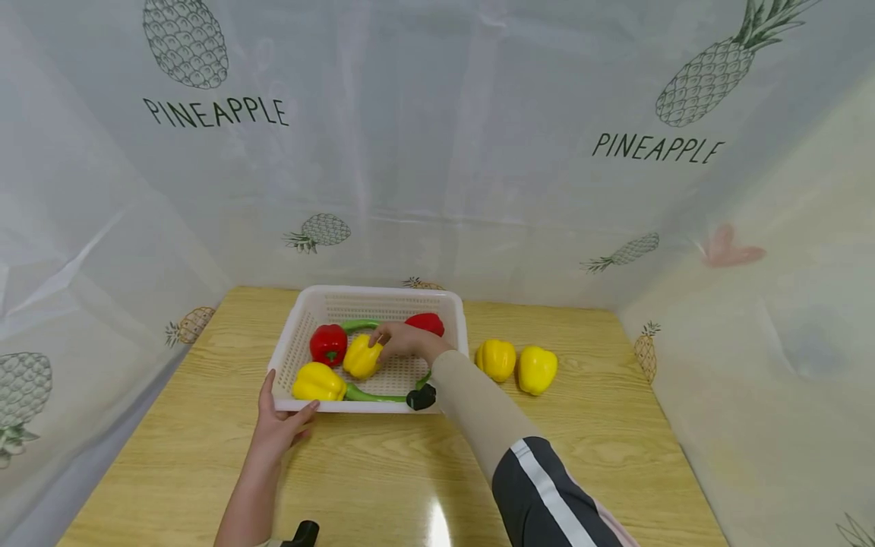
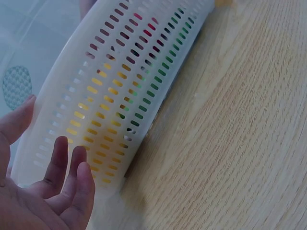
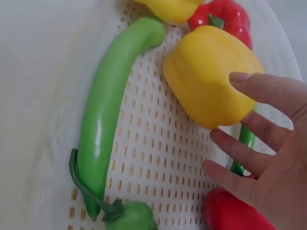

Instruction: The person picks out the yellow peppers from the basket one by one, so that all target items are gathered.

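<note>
In the head view, my right hand [image 1: 403, 339] reaches into a white perforated basket [image 1: 451, 304]. It pinches a yellow bell pepper [image 3: 206, 72] low in the basket; the thumb lies on its side, the index finger is partly hidden behind it, and the other fingers are spread apart. My left hand [image 1: 276, 433] rests at the basket's front left corner, thumb along the left side and relaxed fingers by the front wall. Near the pinched pepper lie a red bell pepper [image 1: 328, 345], another yellow bell pepper [image 1: 319, 382] and a long green pepper [image 3: 103, 105].
Two yellow bell peppers [image 1: 495, 359] stand on the wooden table [image 1: 369, 471] right of the basket. Another red pepper [image 1: 425, 323] and more green peppers [image 3: 129, 216] lie inside it. A pineapple-printed sheet [image 1: 424, 152] hangs behind and at both sides.
</note>
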The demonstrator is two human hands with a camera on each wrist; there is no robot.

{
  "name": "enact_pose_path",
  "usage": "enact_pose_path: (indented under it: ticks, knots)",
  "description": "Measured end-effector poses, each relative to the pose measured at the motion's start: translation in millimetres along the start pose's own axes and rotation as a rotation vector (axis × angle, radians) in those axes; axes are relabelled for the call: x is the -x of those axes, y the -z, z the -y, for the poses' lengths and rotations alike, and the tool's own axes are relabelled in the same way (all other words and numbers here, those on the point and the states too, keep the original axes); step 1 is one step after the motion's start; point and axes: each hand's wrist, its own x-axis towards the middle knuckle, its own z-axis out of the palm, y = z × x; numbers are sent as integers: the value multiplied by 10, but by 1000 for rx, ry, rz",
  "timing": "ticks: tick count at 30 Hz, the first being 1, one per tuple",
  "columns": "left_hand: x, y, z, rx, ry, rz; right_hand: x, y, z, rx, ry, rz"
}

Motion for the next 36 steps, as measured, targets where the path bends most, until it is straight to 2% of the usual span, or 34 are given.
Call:
enact_pose_path:
  ticks: [7, 14, 19, 23, 29, 36]
  knots:
    - [6, -11, 9, 7, 6, -5, -9, 3, 7, 18, -4, 6]
    - [25, -20, -33, 14, 0, 2, -78, 10, 19, 56, -18, -22]
    - [13, -13, -22, 16, 2, -3, -144, 4, 24, 18, -9, -38]
    - [-4, -4, -5, 16, 0, -2, -175, 3, 26, 31, -19, -44]
    - [9, -13, -15, 25, 1, -4, -213, 5, 5, 109, -24, -22]
    - [20, -13, -24, 28, 18, -6, -240, -14, -47, 95, -41, 2]
